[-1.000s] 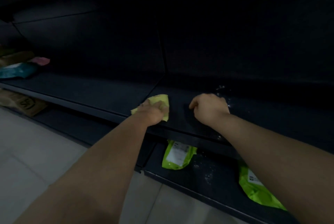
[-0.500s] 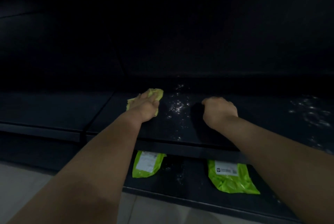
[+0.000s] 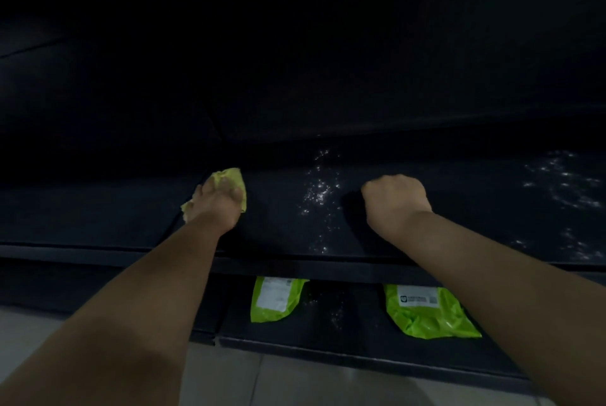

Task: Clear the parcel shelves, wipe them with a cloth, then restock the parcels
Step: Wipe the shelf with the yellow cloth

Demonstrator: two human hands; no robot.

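On the upper shelf, the cloth is bunched under your left hand, which grips it and presses it onto the dark surface right by the seam between two shelf panels. Just to the right of it, between your two hands, there's a patch of glittery specks. Could be droplets or dust, can't tell. It runs as a strip from the back of the shelf toward the front lip. So my guess is the next wipe goes sideways to the right, straight across that strip, and your left hand is already the closer one for it.

Your right hand sits on the far side of the specks, clenched into a fist, nothing visible in it. It might block a long stroke. A second speckled patch lies further right.

Down on the lower shelf, the left parcel and right parcel lie flat, labels up, so that level doesn't look cleared yet.
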